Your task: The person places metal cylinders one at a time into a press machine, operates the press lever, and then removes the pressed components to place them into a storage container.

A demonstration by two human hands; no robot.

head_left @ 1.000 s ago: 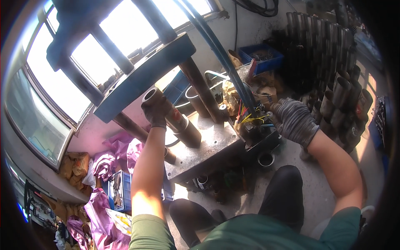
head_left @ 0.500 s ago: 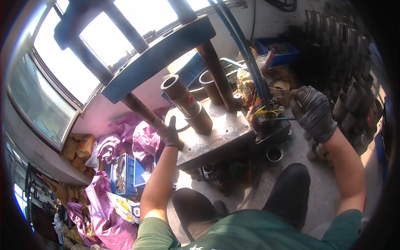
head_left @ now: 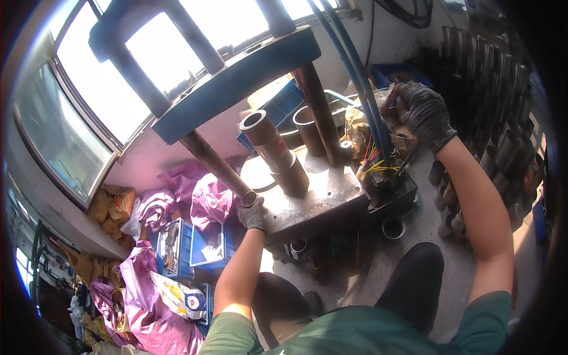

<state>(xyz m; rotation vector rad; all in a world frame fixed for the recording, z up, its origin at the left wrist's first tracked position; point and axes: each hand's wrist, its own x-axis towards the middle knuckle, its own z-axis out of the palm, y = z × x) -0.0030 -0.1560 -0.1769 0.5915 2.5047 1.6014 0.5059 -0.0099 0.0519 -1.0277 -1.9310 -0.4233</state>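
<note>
Steel, short and probably heavy: the small tube [head_left: 249,199] sits at the near left edge of the press plate [head_left: 322,195], left hand [head_left: 253,214] fingers clamped round it. Right hand [head_left: 423,112] grips something by the hoses [head_left: 361,83]; fingers curled shut.

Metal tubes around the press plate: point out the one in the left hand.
It is the small short tube at the plate's left front corner, gripped by the gloved left hand. The tall stepped tube stands untouched on the plate.
</note>
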